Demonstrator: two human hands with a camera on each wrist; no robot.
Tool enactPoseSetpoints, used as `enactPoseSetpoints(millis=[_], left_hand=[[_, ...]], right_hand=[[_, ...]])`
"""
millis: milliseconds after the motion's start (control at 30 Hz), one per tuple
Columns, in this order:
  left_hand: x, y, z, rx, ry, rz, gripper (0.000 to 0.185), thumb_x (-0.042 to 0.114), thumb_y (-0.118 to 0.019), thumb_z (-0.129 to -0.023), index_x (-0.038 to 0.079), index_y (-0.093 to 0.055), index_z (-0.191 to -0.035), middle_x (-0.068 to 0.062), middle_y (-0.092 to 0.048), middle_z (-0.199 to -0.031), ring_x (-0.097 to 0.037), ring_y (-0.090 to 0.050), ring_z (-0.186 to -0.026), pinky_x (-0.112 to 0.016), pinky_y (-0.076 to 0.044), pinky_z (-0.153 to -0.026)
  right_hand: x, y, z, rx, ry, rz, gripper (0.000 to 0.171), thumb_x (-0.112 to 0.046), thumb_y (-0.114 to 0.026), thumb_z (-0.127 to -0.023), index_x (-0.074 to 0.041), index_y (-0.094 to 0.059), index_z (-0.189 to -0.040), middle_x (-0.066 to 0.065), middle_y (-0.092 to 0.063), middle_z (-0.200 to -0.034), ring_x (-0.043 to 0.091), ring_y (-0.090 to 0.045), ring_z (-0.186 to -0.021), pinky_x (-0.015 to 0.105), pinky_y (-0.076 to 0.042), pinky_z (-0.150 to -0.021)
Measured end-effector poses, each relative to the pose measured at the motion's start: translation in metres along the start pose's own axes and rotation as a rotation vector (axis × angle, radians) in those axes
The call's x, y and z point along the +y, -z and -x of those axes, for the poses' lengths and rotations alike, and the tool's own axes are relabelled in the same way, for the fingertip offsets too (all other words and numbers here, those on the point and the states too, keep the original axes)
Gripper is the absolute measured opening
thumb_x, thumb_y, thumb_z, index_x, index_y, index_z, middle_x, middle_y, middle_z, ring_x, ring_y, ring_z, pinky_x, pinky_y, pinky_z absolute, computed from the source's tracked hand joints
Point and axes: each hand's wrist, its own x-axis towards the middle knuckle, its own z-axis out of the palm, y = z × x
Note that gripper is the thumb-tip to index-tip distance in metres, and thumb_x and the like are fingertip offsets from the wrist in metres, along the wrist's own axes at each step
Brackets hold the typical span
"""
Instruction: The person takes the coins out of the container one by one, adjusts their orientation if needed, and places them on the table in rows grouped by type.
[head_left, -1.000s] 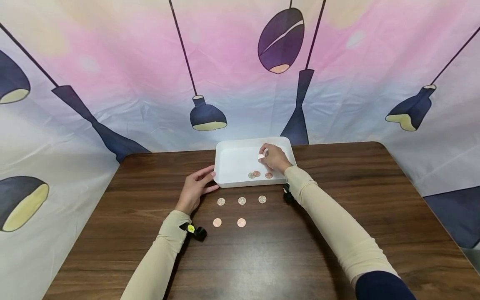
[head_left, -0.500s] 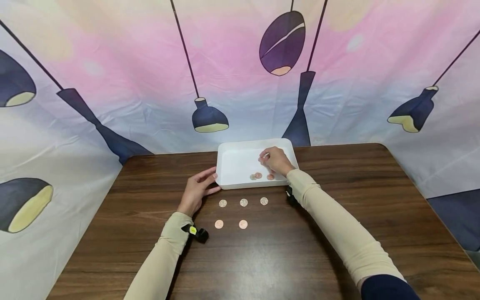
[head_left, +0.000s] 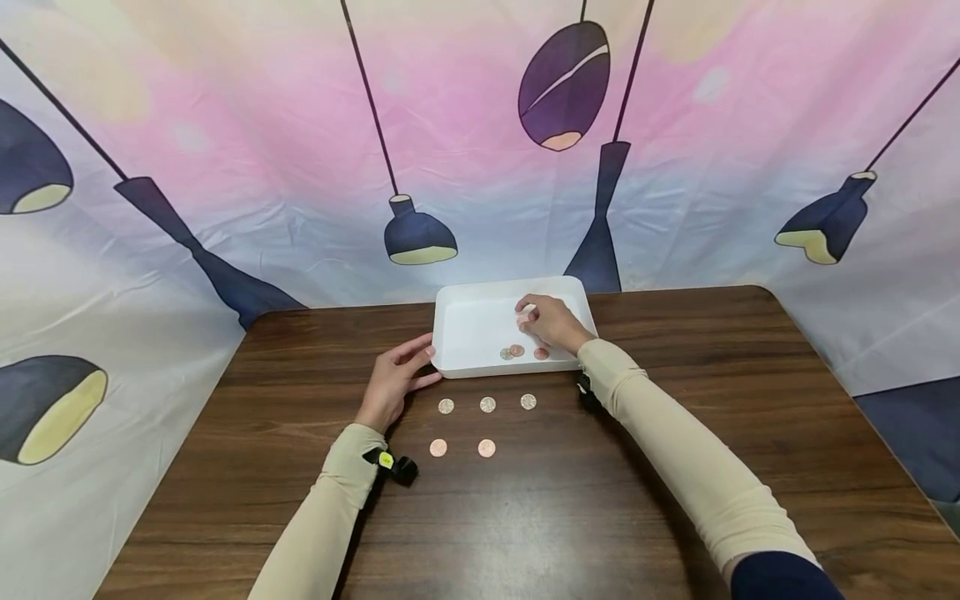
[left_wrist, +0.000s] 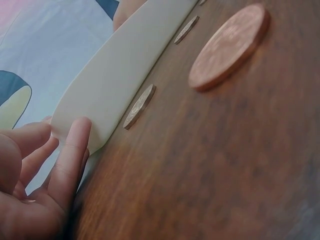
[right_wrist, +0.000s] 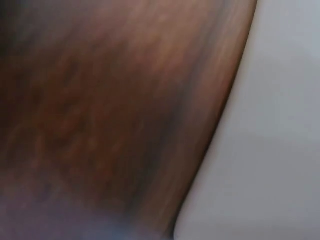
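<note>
My right hand (head_left: 553, 323) is over the white tray (head_left: 468, 333), fingers curled, pinching a coin (head_left: 522, 320) between thumb and fingertips. Beneath it on the tray floor lie a silvery coin (head_left: 506, 354), a copper coin (head_left: 517, 351) against it, and another copper coin (head_left: 542, 354) to the right. The right wrist view holds only table and tray wall (right_wrist: 270, 125). My left hand (head_left: 388, 385) touches the tray's left front corner with fairly straight, spread fingers; its fingertips (left_wrist: 80, 127) meet the outer wall in the left wrist view.
In front of the tray, three paler coins form a row on the brown wooden table (head_left: 300, 400), among them a middle coin (head_left: 487, 405). Nearer me lie two copper coins, a left one (head_left: 438, 448) and a right one (head_left: 487, 448). A printed cloth (head_left: 300, 208) hangs behind.
The whole head view has shifted slightly. My right hand stays over the tray with the coin turning a little in its fingertips; my left hand keeps its place at the corner.
</note>
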Motion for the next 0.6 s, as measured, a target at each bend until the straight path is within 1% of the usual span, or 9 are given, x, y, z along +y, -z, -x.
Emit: enactPoseSetpoints(millis=[67, 167, 233, 300, 400, 500, 600], left_hand=[[0.0001, 0.0, -0.0003, 0.004, -0.003, 0.008, 0.046, 0.009, -0.068, -0.105, 0.001, -0.059, -0.149, -0.023, -0.056, -0.146, -0.024, -0.071, -0.113, -0.036, -0.065, -0.089], [0.0005, 0.0003, -0.0004, 0.003, -0.008, 0.005, 0.046, 0.01, -0.068, -0.105, 0.001, -0.058, -0.15, -0.023, -0.056, -0.146, -0.024, -0.07, -0.115, -0.036, -0.065, -0.09], [0.0002, 0.0005, -0.0008, 0.007, -0.009, 0.004, 0.046, 0.01, -0.068, -0.105, 0.001, -0.059, -0.149, -0.023, -0.056, -0.146, -0.025, -0.07, -0.116, -0.036, -0.065, -0.089], [0.0002, 0.0008, -0.0008, 0.005, -0.009, -0.003, 0.046, 0.01, -0.068, -0.105, 0.001, -0.059, -0.149, -0.023, -0.056, -0.146, -0.025, -0.07, -0.116, -0.035, -0.065, -0.09], [-0.0004, 0.0006, -0.0004, 0.002, -0.009, -0.007, 0.046, 0.011, -0.068, -0.105, 0.002, -0.059, -0.149, -0.023, -0.056, -0.146, -0.024, -0.07, -0.115, -0.035, -0.065, -0.09], [-0.0007, -0.0001, 0.0002, -0.003, -0.012, -0.006, 0.045, 0.011, -0.067, -0.105, 0.001, -0.059, -0.149, -0.023, -0.056, -0.146, -0.023, -0.07, -0.115, -0.036, -0.065, -0.09], [-0.0007, -0.0002, 0.0004, -0.007, -0.016, -0.006, 0.046, 0.01, -0.067, -0.105, 0.001, -0.059, -0.149, -0.023, -0.055, -0.146, -0.024, -0.069, -0.117, -0.036, -0.065, -0.09]], right_hand=[[-0.0009, 0.0003, 0.0012, -0.005, 0.013, 0.011, 0.033, -0.011, -0.066, -0.105, -0.009, -0.063, -0.138, 0.011, -0.06, -0.101, 0.019, -0.051, -0.069, 0.031, -0.047, -0.065], [-0.0017, 0.001, 0.0013, -0.015, 0.045, 0.045, 0.039, -0.009, -0.066, -0.103, -0.005, -0.062, -0.141, 0.012, -0.063, -0.107, 0.023, -0.056, -0.087, 0.032, -0.05, -0.078], [-0.0016, 0.0011, 0.0008, -0.018, 0.059, 0.054, 0.04, -0.006, -0.065, -0.102, -0.002, -0.063, -0.142, 0.013, -0.064, -0.111, 0.025, -0.058, -0.094, 0.032, -0.05, -0.084], [-0.0007, 0.0009, 0.0006, -0.021, 0.055, 0.04, 0.039, -0.003, -0.063, -0.103, -0.001, -0.064, -0.142, 0.014, -0.064, -0.114, 0.025, -0.057, -0.098, 0.032, -0.051, -0.083], [0.0012, 0.0003, 0.0009, -0.015, 0.043, -0.005, 0.037, -0.001, -0.061, -0.104, -0.001, -0.066, -0.141, 0.017, -0.065, -0.119, 0.025, -0.056, -0.1, 0.029, -0.051, -0.077], [0.0042, 0.0008, 0.0012, -0.01, 0.049, -0.019, 0.035, -0.004, -0.06, -0.105, -0.004, -0.068, -0.139, 0.018, -0.066, -0.122, 0.027, -0.058, -0.101, 0.029, -0.049, -0.075], [0.0054, 0.0019, 0.0023, -0.015, 0.054, -0.031, 0.033, -0.007, -0.06, -0.106, -0.007, -0.068, -0.138, 0.019, -0.066, -0.122, 0.026, -0.057, -0.097, 0.03, -0.049, -0.072]])
